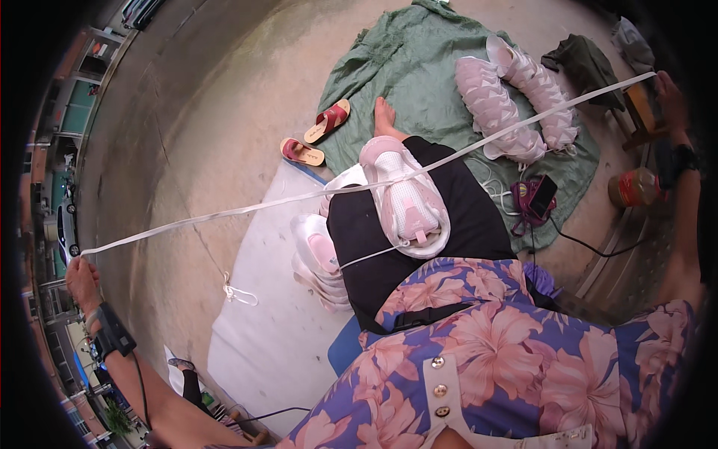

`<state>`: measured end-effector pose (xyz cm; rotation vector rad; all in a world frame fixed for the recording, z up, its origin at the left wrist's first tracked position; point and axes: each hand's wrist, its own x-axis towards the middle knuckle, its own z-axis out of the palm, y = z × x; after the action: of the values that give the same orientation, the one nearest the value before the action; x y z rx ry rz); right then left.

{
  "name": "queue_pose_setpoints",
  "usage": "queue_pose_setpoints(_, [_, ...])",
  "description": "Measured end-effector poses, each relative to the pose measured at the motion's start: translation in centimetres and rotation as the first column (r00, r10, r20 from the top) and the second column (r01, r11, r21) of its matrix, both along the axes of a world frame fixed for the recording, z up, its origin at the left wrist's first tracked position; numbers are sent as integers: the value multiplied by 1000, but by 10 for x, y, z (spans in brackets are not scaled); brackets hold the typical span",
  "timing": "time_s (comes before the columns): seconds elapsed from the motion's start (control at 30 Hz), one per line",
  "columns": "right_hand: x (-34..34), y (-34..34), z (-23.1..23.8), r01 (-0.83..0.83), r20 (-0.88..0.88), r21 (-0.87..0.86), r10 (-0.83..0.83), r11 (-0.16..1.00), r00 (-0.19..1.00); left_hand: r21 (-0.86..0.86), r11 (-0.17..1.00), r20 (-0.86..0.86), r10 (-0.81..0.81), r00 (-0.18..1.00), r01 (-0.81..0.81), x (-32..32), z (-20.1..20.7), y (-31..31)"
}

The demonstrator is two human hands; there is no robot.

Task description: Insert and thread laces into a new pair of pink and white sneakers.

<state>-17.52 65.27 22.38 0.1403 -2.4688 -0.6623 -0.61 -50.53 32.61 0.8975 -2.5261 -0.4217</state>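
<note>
White lace is stretched taut across the lap, its middle lying over a pink-and-white shoe that is supported on dark trousers. One end is gripped in the closed left hand, held far out to the side; the other is held at the fingertips of the right hand, whose remaining fingers cannot be told clearly. Beyond the knees, two rows of nested pink-and-white shoe pieces are laid on a green cloth, and red sandals are placed beside its left edge.
</note>
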Motion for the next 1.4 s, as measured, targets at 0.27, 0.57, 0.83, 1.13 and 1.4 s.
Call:
queue_pose_setpoints(0.27, [91, -256, -183, 671, 629, -737, 445, 80, 637, 828, 559, 395, -512, 763, -53, 7, -232, 311])
queue_pose_setpoints(0.57, [103, -441, -225, 891, 388, -296, 810, -343, 440, 995, 77, -14, -556, 831, 68, -20, -295, 481])
queue_pose_setpoints(0.83, [80, -462, -243, 824, 322, -433, 791, -364, 519, 985, 44, -138, -372, 918, 166, -39, -314, 507])
queue_pose_setpoints(1.13, [95, -460, -246, 670, 101, -497, 730, -551, 676, 964, 101, -204, -315, 927, 246, -26, -314, 511])
queue_pose_setpoints(1.4, [97, -463, -250, 574, 145, -748, 762, -333, 631, 879, 322, -218, -383, 898, 351, -15, -330, 506])
